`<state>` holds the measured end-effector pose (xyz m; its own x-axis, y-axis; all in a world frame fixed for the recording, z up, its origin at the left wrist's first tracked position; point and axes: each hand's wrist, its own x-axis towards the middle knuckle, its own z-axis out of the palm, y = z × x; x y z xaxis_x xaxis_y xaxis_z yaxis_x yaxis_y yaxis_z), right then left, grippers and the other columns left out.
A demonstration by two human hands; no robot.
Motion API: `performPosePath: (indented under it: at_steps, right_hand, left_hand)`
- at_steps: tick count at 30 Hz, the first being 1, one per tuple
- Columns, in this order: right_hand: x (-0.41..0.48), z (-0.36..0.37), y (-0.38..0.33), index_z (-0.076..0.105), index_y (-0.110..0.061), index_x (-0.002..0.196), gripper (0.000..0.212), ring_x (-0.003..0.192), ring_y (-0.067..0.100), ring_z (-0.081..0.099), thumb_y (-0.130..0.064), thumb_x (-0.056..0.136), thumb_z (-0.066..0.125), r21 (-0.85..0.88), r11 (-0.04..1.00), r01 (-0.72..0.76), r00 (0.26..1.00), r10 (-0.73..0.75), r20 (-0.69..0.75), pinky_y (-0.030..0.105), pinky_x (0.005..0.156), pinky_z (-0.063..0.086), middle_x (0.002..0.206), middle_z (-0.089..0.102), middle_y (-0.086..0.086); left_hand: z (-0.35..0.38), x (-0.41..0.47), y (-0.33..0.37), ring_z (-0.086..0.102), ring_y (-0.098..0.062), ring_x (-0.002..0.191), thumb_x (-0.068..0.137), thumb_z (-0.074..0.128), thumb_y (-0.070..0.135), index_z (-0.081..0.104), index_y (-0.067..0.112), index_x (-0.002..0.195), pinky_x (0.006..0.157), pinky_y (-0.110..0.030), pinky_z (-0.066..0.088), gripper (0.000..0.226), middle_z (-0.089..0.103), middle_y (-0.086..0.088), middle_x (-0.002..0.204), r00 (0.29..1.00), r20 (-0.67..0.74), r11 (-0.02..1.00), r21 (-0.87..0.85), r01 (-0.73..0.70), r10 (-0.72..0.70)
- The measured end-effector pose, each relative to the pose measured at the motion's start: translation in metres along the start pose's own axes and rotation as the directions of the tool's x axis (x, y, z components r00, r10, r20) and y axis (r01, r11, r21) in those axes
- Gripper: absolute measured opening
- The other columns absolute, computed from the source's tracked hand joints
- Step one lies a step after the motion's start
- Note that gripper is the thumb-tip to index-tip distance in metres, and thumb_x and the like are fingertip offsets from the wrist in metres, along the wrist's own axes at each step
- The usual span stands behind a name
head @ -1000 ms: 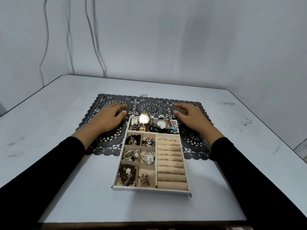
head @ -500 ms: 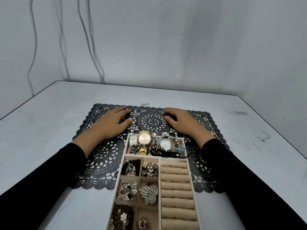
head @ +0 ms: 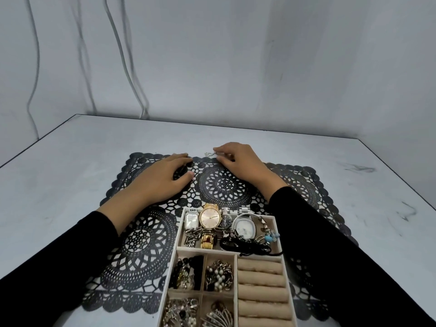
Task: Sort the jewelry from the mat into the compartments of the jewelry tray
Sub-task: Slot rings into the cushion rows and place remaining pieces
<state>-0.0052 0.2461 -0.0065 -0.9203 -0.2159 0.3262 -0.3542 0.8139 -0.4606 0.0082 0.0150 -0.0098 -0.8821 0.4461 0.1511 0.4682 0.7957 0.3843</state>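
A person's two hands in black sleeves are seen stretched over a black lace mat (head: 141,244) spread on a pale table (head: 70,161). The left hand (head: 162,178) is laid palm down on the mat, its fingers released and grasping nothing. The right hand (head: 240,166) is held at the mat's far edge, forefinger and thumb bent toward a small silver piece (head: 208,154) lying at that edge; whether the piece is pinched or only touched cannot be told. The jewelry tray (head: 179,232) is set nearest the camera, its far end resting on the mat and its near end cut off by the frame. Its far compartment is filled with watches, a gold watch (head: 209,217) among them, and dark cords. Beaded and silver pieces are held in the small compartments on the left, and beige ring rolls (head: 260,282) are ranged down the right side.
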Motion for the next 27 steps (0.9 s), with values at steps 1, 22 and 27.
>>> performPosePath:
  at_steps: [1, 22, 27]
  right_hand:
    - [0.003, 0.002, -0.001, 0.066, -0.012, 0.119, 0.028, 0.100, 0.018, 0.060, -0.020, 0.093, 0.058, 0.006, 1.000, -0.001, 1.000, 0.001, -0.008, 0.028, 0.090, 0.046, 0.111, 0.067, 0.006]
    - [0.021, 0.005, -0.001, 0.070, -0.009, 0.088, 0.009, 0.079, 0.010, 0.052, -0.007, 0.086, 0.062, 0.099, 0.977, -0.190, 0.979, 0.196, -0.047, 0.015, 0.064, 0.035, 0.088, 0.062, 0.001]
    - [0.019, 0.005, -0.002, 0.066, -0.006, 0.090, 0.009, 0.079, 0.011, 0.050, -0.003, 0.089, 0.057, 0.098, 0.974, -0.205, 0.978, 0.208, -0.017, 0.019, 0.067, 0.035, 0.087, 0.057, -0.001]
  left_hand:
    - [0.000, 0.000, 0.000, 0.033, -0.011, 0.143, 0.098, 0.047, 0.047, 0.044, 0.028, 0.146, 0.114, -0.033, 0.028, 0.052, 0.035, 0.012, 0.156, 1.000, -0.005, 1.000, 0.001, 0.000, 0.000]
    - [0.003, -0.002, -0.003, 0.033, -0.009, 0.143, 0.097, 0.048, 0.049, 0.045, 0.032, 0.145, 0.114, -0.036, 0.030, 0.051, 0.036, 0.015, 0.154, 0.999, -0.038, 1.000, -0.017, -0.005, 0.004]
    - [0.003, -0.002, -0.003, 0.031, -0.010, 0.144, 0.097, 0.047, 0.049, 0.045, 0.031, 0.145, 0.115, -0.037, 0.030, 0.051, 0.036, 0.014, 0.155, 0.999, -0.040, 1.000, -0.011, -0.005, 0.005]
